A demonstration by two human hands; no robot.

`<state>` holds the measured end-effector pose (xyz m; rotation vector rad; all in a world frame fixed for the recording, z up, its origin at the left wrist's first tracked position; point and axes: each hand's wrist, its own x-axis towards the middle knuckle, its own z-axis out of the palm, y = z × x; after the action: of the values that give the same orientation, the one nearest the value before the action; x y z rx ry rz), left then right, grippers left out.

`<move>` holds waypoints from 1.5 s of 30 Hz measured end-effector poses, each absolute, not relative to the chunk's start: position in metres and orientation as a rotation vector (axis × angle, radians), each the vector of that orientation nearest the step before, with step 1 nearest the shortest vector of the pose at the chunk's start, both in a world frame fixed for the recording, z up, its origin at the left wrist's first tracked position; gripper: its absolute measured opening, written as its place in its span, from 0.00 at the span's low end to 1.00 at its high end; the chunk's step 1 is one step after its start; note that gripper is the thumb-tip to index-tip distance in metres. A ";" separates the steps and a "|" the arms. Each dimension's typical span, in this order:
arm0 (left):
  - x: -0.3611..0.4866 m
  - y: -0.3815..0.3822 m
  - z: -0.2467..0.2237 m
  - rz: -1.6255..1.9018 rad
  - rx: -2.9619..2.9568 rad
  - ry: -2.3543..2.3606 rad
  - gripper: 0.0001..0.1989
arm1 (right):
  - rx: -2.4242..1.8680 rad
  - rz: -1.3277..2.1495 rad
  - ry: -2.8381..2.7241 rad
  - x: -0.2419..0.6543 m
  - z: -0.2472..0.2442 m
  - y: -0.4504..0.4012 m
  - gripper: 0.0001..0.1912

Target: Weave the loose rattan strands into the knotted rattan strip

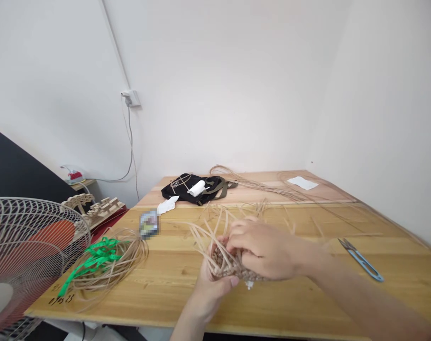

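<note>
A small woven basket (220, 258) of tan cane-like strands, with long loose ends standing up from its rim, is held above the front of the wooden table. My left hand (210, 284) grips it from the left and below, thumb along the near side. My right hand (263, 248) is closed over its right side, fingers bent in among the strands. Its fingertips are partly hidden, so I cannot tell which strand they pinch. A scrap of white (249, 285) shows just under the basket.
Blue thread snips (363, 260) lie at the right. A coil of strands (126, 255) with green tape (102, 253) lies at the left, near a fan (27, 237). Behind are a black bag (185, 182), white paper (302, 183) and long loose strands (265, 184).
</note>
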<state>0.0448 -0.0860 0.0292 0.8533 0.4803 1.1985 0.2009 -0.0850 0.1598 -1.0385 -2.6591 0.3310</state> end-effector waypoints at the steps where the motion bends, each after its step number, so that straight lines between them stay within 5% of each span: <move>1: 0.045 -0.085 0.027 1.196 0.850 0.477 0.35 | -1.041 0.339 -2.674 0.200 0.161 -0.083 0.12; 21: 0.045 -0.083 0.018 1.147 0.842 0.333 0.33 | -1.257 1.032 -2.507 0.208 0.158 -0.062 0.07; 45: 0.042 -0.084 0.010 1.155 0.819 0.329 0.33 | -1.227 1.035 -2.437 0.210 0.152 -0.063 0.10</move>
<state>0.0423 -0.0841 0.0099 0.8187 0.3287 1.1547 0.2104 -0.0630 0.1519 -1.2271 -2.4369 1.0351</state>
